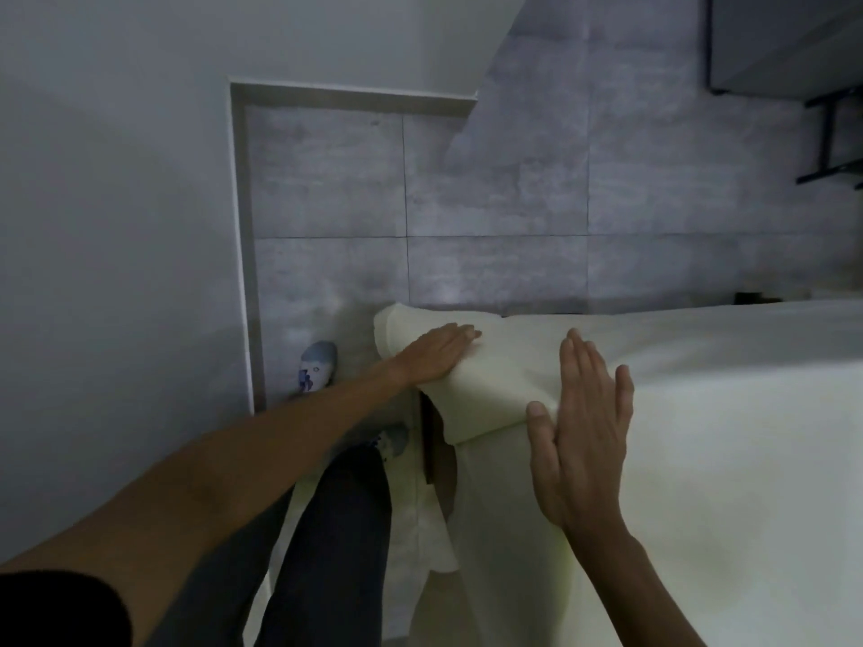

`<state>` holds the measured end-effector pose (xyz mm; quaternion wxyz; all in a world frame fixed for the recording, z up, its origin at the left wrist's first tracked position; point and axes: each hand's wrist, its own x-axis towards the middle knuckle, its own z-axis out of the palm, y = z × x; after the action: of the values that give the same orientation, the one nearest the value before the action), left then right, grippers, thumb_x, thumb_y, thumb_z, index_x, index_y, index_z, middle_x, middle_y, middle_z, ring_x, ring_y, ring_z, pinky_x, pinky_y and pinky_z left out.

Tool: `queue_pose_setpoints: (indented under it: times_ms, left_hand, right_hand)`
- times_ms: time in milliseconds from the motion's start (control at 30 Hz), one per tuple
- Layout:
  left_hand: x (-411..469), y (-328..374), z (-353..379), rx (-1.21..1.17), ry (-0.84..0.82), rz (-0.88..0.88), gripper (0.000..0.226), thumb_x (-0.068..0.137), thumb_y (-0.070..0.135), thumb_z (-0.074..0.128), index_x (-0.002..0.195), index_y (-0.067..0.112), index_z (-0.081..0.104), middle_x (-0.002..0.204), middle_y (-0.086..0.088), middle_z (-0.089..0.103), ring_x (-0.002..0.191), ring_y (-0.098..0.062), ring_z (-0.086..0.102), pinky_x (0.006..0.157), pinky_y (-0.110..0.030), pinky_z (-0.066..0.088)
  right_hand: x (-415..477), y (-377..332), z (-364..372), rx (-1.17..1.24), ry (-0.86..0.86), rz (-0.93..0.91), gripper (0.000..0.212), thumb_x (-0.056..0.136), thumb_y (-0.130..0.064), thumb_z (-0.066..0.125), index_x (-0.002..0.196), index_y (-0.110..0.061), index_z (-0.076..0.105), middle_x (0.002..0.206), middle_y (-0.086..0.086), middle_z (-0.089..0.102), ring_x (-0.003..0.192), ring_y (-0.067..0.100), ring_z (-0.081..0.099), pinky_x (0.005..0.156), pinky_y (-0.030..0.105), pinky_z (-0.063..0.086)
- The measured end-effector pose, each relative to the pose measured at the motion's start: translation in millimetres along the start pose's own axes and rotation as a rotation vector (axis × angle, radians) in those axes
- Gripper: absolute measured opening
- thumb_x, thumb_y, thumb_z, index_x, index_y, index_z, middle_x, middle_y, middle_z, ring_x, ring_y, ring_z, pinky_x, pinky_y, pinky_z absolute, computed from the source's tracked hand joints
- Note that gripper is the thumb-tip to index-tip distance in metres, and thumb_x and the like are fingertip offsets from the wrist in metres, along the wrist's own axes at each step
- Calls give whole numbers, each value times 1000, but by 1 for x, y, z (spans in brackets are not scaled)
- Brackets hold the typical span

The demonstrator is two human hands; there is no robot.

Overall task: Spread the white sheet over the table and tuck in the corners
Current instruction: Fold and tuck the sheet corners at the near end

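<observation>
Nearest the camera, a dark sleeve [56, 609] shows at the lower left edge, and a bare forearm runs from it up toward the middle of the view. Below that arm a leg in dark trousers [341, 544] stands beside the hanging cloth, with two feet in grey-blue socks [317, 366] on the floor.

The right hand [583, 436] lies flat with its fingers spread, palm down on the white sheet [724, 436], at the near edge of a folded-over flap. It grips nothing. The left hand [439, 354] is flat as well, fingers straight and close together, pressing on the flap at the corner of the tabletop. It too holds nothing.

The white sheet covers the tabletop and extends off to the right edge of the view. Its side hangs down the near face toward the floor. At the corner the cloth is turned back in a thick fold, and a dark brown strip of the table [432, 441] shows just below it.

Farther off, the grey tiled floor [513, 203] meets a pale wall [116, 179] on the left. Dark furniture legs [831, 133] stand at the upper right.
</observation>
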<state>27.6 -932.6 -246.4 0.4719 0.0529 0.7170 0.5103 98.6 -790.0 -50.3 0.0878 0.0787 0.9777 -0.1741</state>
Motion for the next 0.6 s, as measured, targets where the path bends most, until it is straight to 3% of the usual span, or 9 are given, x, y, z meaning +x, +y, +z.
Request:
queue_pose_setpoints:
  times_ms: [100,200,267,333,433,600]
  left_hand:
    - [-33,49,16,-265,269,194,60,102,49,21,143,17,50,151,10,42,143,2,30,122,-30,19]
    - [-68,85,54,-214,469,457,57,105,41,16,146,13,45,157,-3,38,151,-16,21,124,-39,14]
    - [-71,87,83,-154,553,500,54,105,36,17,148,12,40,161,-6,30,153,-23,15,125,-47,11]
    - [-62,81,103,-117,638,436,52,106,34,20,152,14,33,164,-3,22,154,-23,10,124,-50,9]
    - [-43,66,108,-179,765,334,57,106,42,13,156,15,20,166,-4,15,154,-23,8,125,-44,4]
    - [-11,26,117,-399,888,89,53,108,29,24,156,25,4,167,3,3,154,-14,1,125,-49,3]
  right_hand:
    - [-2,2,1,6,-6,-10,63,99,-32,30,154,-1,33,162,12,34,153,22,25,126,52,9]
    - [-2,3,2,1,-4,-31,62,101,-33,30,153,0,34,162,12,33,153,22,25,127,49,7]
    - [-1,4,4,19,16,-36,63,101,-36,29,152,-1,37,162,11,33,153,22,26,127,48,6]
    - [-1,4,5,32,19,-18,63,101,-40,28,152,-4,38,161,10,35,152,23,28,127,47,5]
    - [0,3,5,33,27,-36,62,102,-40,28,152,-5,37,159,11,38,150,25,31,127,46,5]
    - [-2,6,6,24,56,-60,62,100,-38,31,152,-4,37,157,13,42,148,26,34,127,48,7]
